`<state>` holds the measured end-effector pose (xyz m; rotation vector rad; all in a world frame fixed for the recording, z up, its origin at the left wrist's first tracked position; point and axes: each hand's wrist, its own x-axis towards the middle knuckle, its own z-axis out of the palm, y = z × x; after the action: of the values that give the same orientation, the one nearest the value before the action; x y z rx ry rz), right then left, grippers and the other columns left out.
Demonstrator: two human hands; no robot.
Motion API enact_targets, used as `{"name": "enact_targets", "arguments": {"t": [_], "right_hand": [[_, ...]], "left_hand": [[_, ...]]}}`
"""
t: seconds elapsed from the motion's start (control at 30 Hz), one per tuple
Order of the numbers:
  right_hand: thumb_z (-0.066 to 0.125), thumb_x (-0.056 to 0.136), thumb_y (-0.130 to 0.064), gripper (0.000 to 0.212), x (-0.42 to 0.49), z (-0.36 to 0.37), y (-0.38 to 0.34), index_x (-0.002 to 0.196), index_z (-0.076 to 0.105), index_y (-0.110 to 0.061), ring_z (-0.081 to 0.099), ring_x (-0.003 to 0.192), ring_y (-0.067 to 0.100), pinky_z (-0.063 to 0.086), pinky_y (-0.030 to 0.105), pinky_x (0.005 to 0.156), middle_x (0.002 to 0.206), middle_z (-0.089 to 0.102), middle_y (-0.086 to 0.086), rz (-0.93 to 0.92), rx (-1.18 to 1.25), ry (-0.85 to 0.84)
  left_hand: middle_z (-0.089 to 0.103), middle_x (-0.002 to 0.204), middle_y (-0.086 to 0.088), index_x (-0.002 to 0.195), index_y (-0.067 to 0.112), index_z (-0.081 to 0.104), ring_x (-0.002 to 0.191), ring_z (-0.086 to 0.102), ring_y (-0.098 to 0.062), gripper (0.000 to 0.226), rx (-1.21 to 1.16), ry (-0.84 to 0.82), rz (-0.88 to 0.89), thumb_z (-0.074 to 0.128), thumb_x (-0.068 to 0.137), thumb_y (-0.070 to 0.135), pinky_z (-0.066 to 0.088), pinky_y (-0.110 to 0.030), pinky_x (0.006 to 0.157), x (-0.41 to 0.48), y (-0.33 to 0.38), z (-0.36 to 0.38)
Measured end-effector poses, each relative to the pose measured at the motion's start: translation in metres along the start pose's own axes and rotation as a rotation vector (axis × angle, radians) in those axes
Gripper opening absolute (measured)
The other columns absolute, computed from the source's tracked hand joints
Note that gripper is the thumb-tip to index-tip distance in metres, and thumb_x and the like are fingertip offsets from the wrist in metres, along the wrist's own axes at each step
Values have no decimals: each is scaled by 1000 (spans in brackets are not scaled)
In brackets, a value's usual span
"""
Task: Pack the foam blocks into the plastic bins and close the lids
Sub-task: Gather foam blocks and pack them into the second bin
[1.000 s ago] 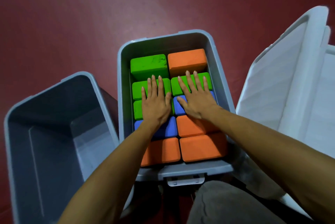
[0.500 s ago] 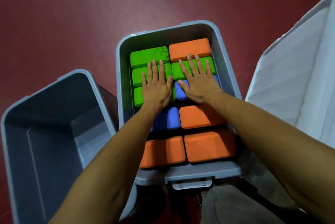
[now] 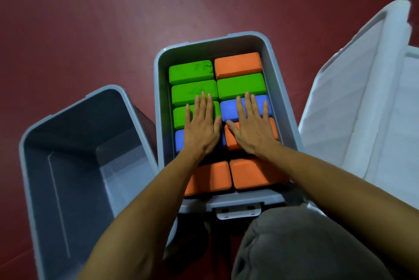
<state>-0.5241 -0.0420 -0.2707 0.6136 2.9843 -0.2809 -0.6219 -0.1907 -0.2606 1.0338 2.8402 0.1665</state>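
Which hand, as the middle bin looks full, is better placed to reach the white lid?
Probably the right hand: the white lid stands right of the bin; the left hand lies farther away.

A: Where's the grey rectangular plastic bin [image 3: 204, 51]?
B: Centre of the dark red floor [image 3: 90, 18], coloured foam blocks [image 3: 239, 85] inside.
A: Around it?
B: Second grey plastic bin [image 3: 68, 166] left, white plastic lid [image 3: 340, 109] right; left hand [image 3: 200, 130] and right hand [image 3: 252, 131] atop the blocks.
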Motion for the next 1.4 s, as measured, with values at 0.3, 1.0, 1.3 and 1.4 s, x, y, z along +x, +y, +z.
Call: {"name": "enact_targets", "arguments": {"t": [0.3, 1.0, 1.3, 1.4], "right_hand": [[17, 100, -62, 76, 4, 11, 7, 161, 13, -16, 5, 155, 31, 5, 63, 120, 166, 9, 17, -32, -60, 52], [15, 99, -63, 81, -80, -10, -5, 161, 12, -10, -3, 155, 27, -5, 58, 122, 167, 2, 15, -142, -44, -3], [32, 103, -47, 61, -40, 5, -5, 155, 34, -15, 13, 153, 36, 2, 63, 120, 162, 23, 21, -102, -47, 104], [34, 103, -39, 45, -23, 5, -2, 135, 53, -14, 31, 143, 40, 14, 62, 119, 149, 42, 22, -92, -11, 155]], "left_hand": [[1, 168, -3, 161, 18, 4, 154, -4, -21, 67, 29, 0, -28, 20, 104, 50, 1, -49, 124, -1, -1, 23], [-6, 167, -5, 160, 15, -3, 154, -7, -21, 68, -37, -111, -142, 15, 103, 47, 4, -51, 123, -97, 35, 10], [11, 166, -10, 158, 12, 21, 154, 2, -25, 61, -16, 16, -136, 21, 105, 42, 8, -49, 124, -61, 34, 18], [25, 162, -14, 146, 8, 42, 153, 13, -28, 51, -53, 126, -93, 30, 105, 35, 14, -49, 123, -45, 31, 14]]}}
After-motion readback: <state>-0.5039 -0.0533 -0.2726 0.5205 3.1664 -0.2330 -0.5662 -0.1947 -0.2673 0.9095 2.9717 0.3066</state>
